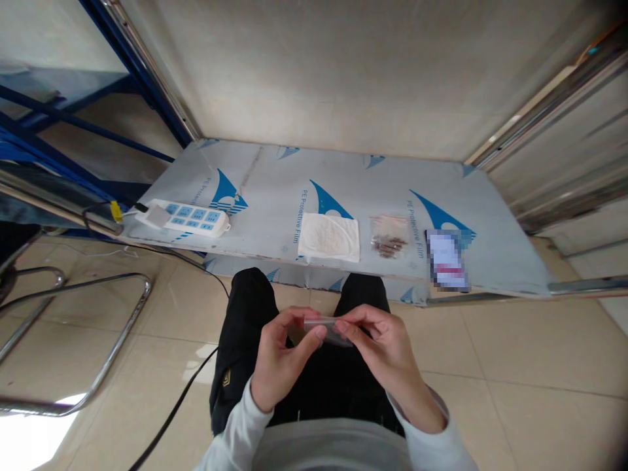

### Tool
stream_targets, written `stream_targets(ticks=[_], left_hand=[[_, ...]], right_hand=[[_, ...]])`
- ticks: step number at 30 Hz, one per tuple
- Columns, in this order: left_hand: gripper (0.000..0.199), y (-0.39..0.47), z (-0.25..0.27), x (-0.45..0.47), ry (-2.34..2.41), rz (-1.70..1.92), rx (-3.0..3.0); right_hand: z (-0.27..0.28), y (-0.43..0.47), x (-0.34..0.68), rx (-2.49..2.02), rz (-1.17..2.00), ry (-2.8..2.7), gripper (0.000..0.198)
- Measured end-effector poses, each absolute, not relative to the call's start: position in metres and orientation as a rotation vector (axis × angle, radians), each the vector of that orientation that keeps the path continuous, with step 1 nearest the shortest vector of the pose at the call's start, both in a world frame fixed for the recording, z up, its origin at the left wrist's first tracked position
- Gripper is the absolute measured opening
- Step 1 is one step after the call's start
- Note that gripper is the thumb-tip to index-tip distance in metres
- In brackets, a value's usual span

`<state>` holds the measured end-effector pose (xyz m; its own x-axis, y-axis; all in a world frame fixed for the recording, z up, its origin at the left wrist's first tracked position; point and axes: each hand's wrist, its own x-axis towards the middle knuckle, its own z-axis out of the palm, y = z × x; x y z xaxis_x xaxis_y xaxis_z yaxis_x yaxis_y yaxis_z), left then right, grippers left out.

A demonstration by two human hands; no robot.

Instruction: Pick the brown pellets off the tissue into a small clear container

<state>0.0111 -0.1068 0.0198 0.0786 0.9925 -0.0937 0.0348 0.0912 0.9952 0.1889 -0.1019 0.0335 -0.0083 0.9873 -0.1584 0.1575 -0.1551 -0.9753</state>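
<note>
Above my lap, a small clear plastic bag (334, 332) is stretched between both hands. My left hand (286, 356) pinches its left end between thumb and fingers. The right end is pinched by my right hand (380, 343), its thumb and fingertips at the upper edge. Whether anything lies inside this bag, I cannot tell. On the shelf ahead, a white napkin-like square (328, 237) lies flat. Right of it rests another clear zip bag (389, 237) with brown stick-like pieces in its lower part. A phone (446, 260), its screen blurred out, lies farther right at the front edge.
A metal shelf (265, 196) with printed protective film spans the space before my knees. A white power strip (189, 218) with a plug lies at its left. A black cable (179, 389) runs along the floor side. At left stands a chrome chair frame (140, 307).
</note>
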Motion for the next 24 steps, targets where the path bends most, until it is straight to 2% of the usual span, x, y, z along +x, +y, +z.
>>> stream_targets(ticks=[7, 14, 17, 20, 24], left_hand=[[0.016, -0.105, 0.024, 0.013, 1.166, 1.113, 1.237], [0.016, -0.104, 0.022, 0.012, 1.137, 0.999, 1.256], [0.018, -0.101, 0.023, 0.014, 1.17, 1.013, 1.303], [0.016, -0.099, 0.026, 0.016, 1.213, 1.049, 1.407], [0.014, -0.1, 0.031, 0.017, 1.198, 1.068, 1.528]], right_hand=[[0.035, -0.101, 0.186, -1.324, 1.437, -1.144, 0.032], [0.032, -0.111, 0.19, -1.404, 1.247, -1.372, 0.024], [0.032, -0.115, 0.19, -1.372, 1.297, -1.344, 0.022], [0.033, -0.116, 0.188, -1.319, 1.41, -1.259, 0.032], [0.033, -0.114, 0.186, -1.352, 1.351, -1.275, 0.025]])
